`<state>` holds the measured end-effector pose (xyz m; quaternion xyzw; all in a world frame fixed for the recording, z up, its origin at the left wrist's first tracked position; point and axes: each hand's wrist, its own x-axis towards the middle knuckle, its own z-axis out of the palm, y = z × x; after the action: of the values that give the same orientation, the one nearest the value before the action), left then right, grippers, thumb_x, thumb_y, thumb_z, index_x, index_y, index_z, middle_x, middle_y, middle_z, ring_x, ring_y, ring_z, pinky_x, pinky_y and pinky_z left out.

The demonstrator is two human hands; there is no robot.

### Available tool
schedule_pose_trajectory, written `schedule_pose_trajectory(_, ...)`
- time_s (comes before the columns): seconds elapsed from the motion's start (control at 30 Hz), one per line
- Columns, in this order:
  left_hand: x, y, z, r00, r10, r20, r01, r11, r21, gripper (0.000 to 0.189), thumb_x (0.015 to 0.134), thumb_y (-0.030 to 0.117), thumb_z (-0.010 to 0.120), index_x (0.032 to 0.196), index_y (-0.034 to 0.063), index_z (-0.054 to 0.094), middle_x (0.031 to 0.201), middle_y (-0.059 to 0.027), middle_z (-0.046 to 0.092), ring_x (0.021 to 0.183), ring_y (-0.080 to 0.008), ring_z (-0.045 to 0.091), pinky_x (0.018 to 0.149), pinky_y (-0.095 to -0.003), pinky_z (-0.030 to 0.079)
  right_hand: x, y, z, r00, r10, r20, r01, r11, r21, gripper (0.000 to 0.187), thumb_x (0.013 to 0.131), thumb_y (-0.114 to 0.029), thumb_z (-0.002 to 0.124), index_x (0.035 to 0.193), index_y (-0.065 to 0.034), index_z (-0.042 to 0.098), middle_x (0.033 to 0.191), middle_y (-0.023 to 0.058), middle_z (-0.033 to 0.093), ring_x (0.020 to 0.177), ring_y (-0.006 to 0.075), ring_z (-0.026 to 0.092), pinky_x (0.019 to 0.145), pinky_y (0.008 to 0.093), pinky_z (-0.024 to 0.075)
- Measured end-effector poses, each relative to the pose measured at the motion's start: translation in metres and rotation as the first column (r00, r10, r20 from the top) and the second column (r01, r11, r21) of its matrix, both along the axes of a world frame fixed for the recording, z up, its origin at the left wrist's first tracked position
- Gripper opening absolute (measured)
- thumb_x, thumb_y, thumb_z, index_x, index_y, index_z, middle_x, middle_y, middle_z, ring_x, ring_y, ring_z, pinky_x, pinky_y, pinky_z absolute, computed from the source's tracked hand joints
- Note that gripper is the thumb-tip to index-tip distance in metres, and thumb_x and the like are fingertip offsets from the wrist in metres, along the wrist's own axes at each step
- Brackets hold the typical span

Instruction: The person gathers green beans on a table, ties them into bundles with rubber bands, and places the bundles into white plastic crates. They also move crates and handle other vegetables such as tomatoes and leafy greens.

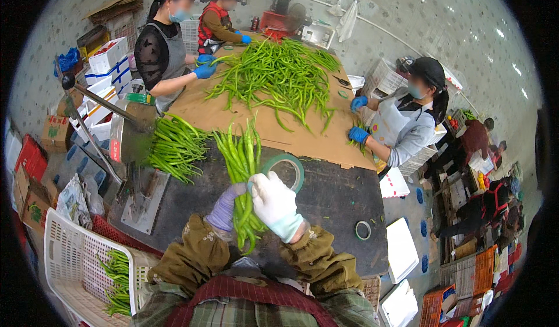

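Observation:
In front of me a bunch of long green chili peppers point(238, 152) lies over the dark tabletop, stems and tips pointing away and toward me. My left hand point(223, 208), in a purple glove, grips the bunch around its middle from the left. My right hand point(275, 202), white-gloved, presses against the bunch's right side and is closed on a large roll of green tape point(299, 172). A bit of pale green tape shows at the peppers by the right fingertips. Part of the roll is hidden behind that hand.
Left stands a metal bench device point(139, 200) with a lever, beside another pepper bundle point(177, 148). Beyond, a loose pepper heap point(279, 73) covers cardboard point(196, 104). A smaller tape roll point(363, 230) lies right. Co-workers in blue gloves flank the table; a pepper crate point(65, 244) stands lower left.

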<state>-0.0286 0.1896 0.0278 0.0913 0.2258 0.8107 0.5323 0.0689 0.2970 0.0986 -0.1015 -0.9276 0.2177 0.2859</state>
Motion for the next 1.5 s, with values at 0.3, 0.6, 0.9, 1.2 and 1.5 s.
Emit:
schedule_pose_trajectory(0.3,-0.025,-0.015,-0.009,0.977,-0.149,-0.154,0.158,0.986,0.045,0.06,0.08,0.041,0.072,0.121,-0.0008,0.059,0.098,-0.0135,0.069,0.081,-0.0254,0.069,0.077,-0.0357,0.06,0.009,0.038,0.032,0.822,0.533,0.201,-0.308,0.712,-0.631,0.03,0.103,-0.03,0.05,0.102,-0.004,0.065,0.086,0.0006,0.069,0.067,0.0075,0.058,0.063,0.0238,0.0498)
schedule_pose_trajectory(0.6,-0.029,-0.03,0.032,0.704,-0.195,-0.683,0.078,0.977,-0.199,0.059,0.082,0.031,0.076,0.131,0.0048,0.057,0.114,-0.0046,0.064,0.107,-0.0158,0.057,0.094,-0.0323,0.047,-0.006,0.036,0.043,0.678,0.575,0.458,0.0,0.624,-0.782,0.026,0.101,-0.025,0.055,0.084,-0.0068,0.062,0.068,-0.0031,0.055,0.055,0.0067,0.051,0.051,0.0233,0.0422)
schedule_pose_trajectory(0.9,-0.019,-0.026,0.037,0.705,-0.179,-0.686,0.055,0.978,-0.199,0.062,0.084,0.025,0.076,0.137,0.0042,0.051,0.124,-0.0052,0.061,0.113,-0.0154,0.055,0.099,-0.0335,0.045,0.001,0.032,0.033,0.757,0.459,0.464,-0.059,0.756,-0.652,0.028,0.094,-0.03,0.065,0.079,-0.0062,0.064,0.058,-0.0034,0.051,0.052,0.0053,0.049,0.048,0.0248,0.0403)
schedule_pose_trajectory(1.2,-0.015,-0.027,0.047,0.685,-0.07,-0.726,-0.021,0.993,-0.116,0.058,0.085,0.023,0.076,0.134,0.0039,0.052,0.122,-0.0065,0.061,0.111,-0.0153,0.057,0.097,-0.033,0.047,0.006,0.03,0.017,0.92,0.155,0.359,-0.138,0.988,-0.073,0.07,0.08,-0.067,0.063,0.11,-0.0046,0.06,0.092,0.018,0.066,0.086,0.0364,0.066,0.074,0.0417,0.0515)
schedule_pose_trajectory(1.5,-0.026,-0.028,0.028,0.647,-0.522,-0.556,0.605,0.795,-0.043,0.055,0.08,0.043,0.079,0.114,0.0029,0.063,0.099,-0.011,0.068,0.093,-0.0222,0.066,0.082,-0.0356,0.054,0.012,0.015,0.028,0.904,0.32,0.282,-0.248,0.932,-0.265,0.106,0.067,-0.056,0.081,0.145,-0.0033,0.034,0.129,0.0217,0.055,0.122,0.0349,0.056,0.098,0.0408,0.0479)
